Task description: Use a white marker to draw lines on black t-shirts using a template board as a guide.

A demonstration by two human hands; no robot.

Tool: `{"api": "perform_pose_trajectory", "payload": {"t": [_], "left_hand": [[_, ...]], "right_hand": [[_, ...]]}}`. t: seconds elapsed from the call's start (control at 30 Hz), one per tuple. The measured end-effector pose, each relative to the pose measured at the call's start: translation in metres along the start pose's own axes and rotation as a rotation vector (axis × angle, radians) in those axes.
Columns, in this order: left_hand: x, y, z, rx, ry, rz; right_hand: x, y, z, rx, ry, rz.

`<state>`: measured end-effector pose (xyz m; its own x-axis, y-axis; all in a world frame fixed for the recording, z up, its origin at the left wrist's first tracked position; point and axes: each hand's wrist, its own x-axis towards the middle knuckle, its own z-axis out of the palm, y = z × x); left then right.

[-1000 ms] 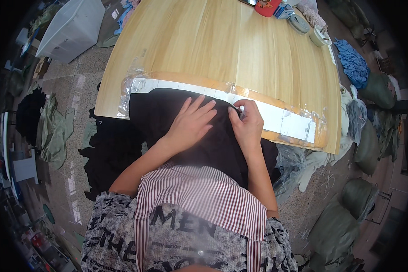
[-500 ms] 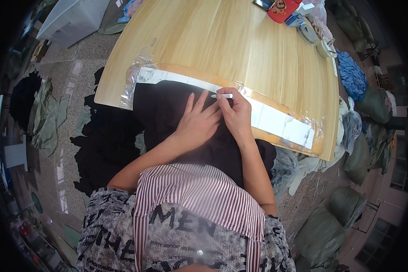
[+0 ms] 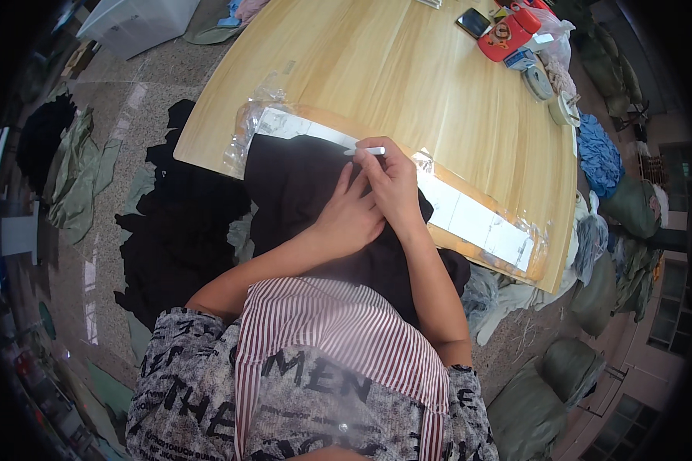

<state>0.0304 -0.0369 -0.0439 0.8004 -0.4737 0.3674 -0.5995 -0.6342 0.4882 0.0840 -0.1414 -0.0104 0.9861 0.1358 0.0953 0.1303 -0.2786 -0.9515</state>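
Note:
Black cloth (image 3: 288,180) lies over the near edge of the wooden table and hangs down toward my lap. My left hand (image 3: 351,215) rests flat on it, fingers stretched out. In my right hand (image 3: 392,180) a white marking pen (image 3: 374,151) is pinched, its tip pointing left, at the cloth near its far edge. The right hand sits just beside the left fingers and partly covers them. Under the cloth's far edge runs a white paper strip (image 3: 472,217), taped to the table; part of it is hidden by the cloth and my hands.
On the wooden table (image 3: 346,77), at the far right, stand a red bottle (image 3: 507,36), a phone (image 3: 472,23), a tape roll (image 3: 538,83) and a white cup (image 3: 563,111). Black cloth (image 3: 180,238) is heaped at left. Stuffed sacks (image 3: 526,392) lie at right; a white bin (image 3: 138,27) stands far left.
My right hand with the pen has shifted slightly left along the cloth's far edge, closer over the left fingers. The view has turned a little, so the table appears shifted.

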Motion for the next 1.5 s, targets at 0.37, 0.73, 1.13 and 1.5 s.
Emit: {"api": "perform_pose_trajectory", "payload": {"t": [0.37, 0.73, 1.13, 1.5], "left_hand": [[0.001, -0.004, 0.002, -0.053, 0.045, 0.019], [0.003, -0.004, 0.002, -0.088, 0.076, 0.048], [0.045, -0.041, -0.031, 0.074, 0.205, -0.021], [-0.013, 0.02, -0.099, -0.946, -0.171, -0.516]], "right_hand": [[0.004, -0.011, 0.01, -0.342, -0.06, -0.051], [0.014, -0.003, 0.014, -0.517, -0.001, -0.169], [-0.059, -0.041, -0.039, 0.693, -0.037, 0.277], [-0.11, -0.018, -0.041, 0.718, 0.002, 0.502]]}}
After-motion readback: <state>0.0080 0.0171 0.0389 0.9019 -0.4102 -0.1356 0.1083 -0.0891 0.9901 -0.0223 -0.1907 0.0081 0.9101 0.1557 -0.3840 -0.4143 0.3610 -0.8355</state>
